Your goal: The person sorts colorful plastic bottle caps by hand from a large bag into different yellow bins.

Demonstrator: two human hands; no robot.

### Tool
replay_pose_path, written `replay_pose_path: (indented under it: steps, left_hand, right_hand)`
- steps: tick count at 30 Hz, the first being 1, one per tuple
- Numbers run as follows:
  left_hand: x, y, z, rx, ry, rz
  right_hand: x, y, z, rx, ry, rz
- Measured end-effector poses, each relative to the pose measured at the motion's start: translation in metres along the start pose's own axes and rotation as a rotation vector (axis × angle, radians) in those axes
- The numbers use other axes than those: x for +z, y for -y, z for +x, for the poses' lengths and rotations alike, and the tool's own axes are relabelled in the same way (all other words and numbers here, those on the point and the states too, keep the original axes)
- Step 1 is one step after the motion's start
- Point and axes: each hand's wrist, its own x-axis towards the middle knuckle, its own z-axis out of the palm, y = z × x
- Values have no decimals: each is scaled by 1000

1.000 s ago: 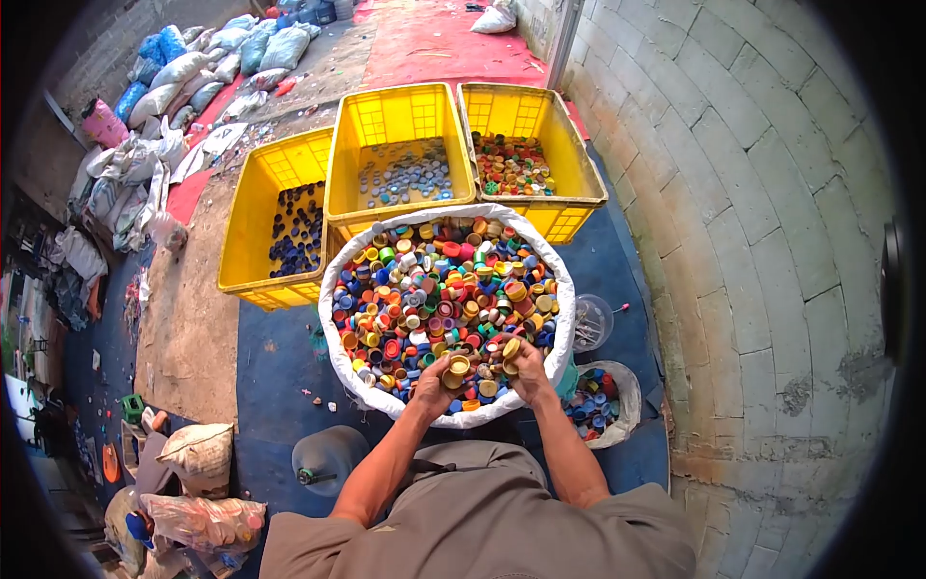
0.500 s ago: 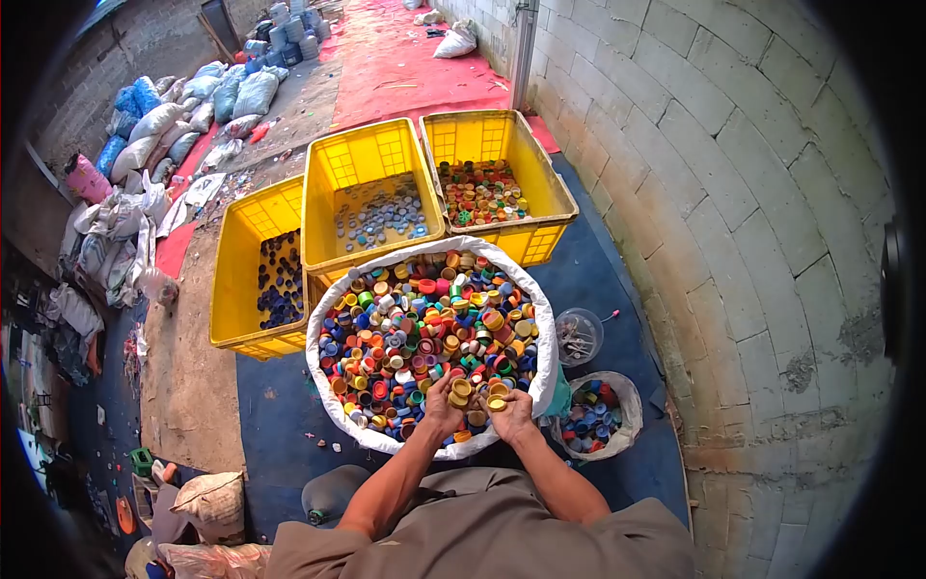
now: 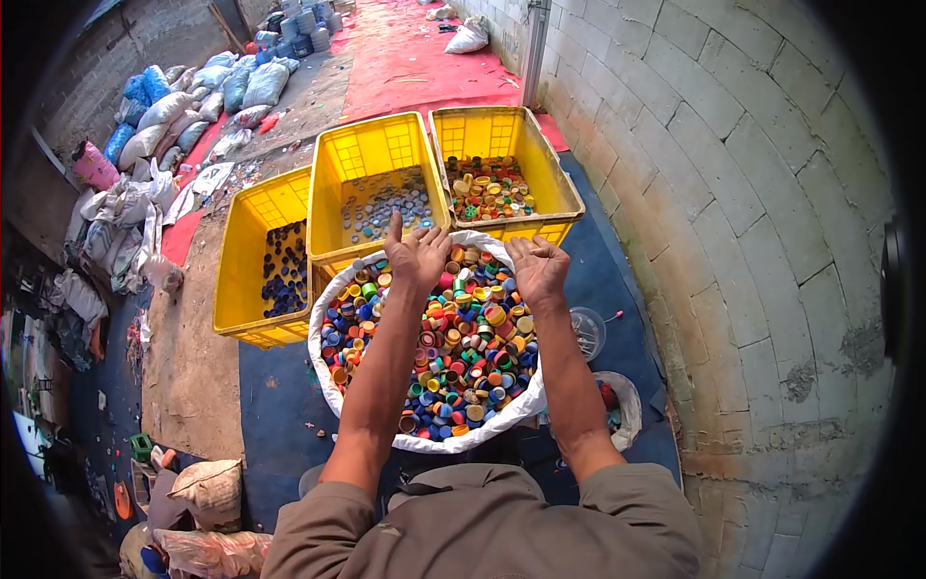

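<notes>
Both arms reach forward over a white sack (image 3: 328,386) full of mixed bottle caps (image 3: 473,338). My left hand (image 3: 417,259) is open above the sack's far rim, thumb up and fingers stretched forward, with nothing in it. To its right, my right hand (image 3: 540,272) is also open over the rim, its fingers pointing forward and no cap visible in it. Just beyond both hands stands the right yellow crate (image 3: 558,198), with red, orange, green and yellow caps inside. Several yellow caps (image 3: 465,183) show at its left side.
The middle yellow crate (image 3: 333,154) holds pale blue-grey caps. The left yellow crate (image 3: 236,261) holds dark blue caps. At right are a clear tub (image 3: 590,333) and a small white sack (image 3: 627,400), beside a block wall (image 3: 733,241). Filled bags (image 3: 159,116) lie at far left.
Both hands have moved forward from the near side of the sack to its far rim. The yellow caps have left them, and yellow caps now show in the right crate.
</notes>
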Motion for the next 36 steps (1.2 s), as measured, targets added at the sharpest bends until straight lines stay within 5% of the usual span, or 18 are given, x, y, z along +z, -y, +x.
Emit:
replay_pose_path:
  steps: [5,12,16,21,30,36]
  left_hand:
    - [-116,-21,-60,44,-305,180]
    - [-235,-28,-188,109,-649,574]
    - [-245,-23,-228,208,-704,668]
    - [-249,-14,-252,165,-731,693]
    - [-249,2,-282,153,-731,719]
    - [-255,-14,-302,169,-775,750]
  right_hand:
    - [-83,-23,-54,118,-139,-213]
    - [-177,-81,-153,134,-216,-1152]
    - [-178,-98,-177,13,103,-1707]
    - [-176,-130,-171,-53,381,-1873]
    - [-169,-201,-139,-37,301,-1976]
    - [-140,-228,-141,-106,254,-2315]
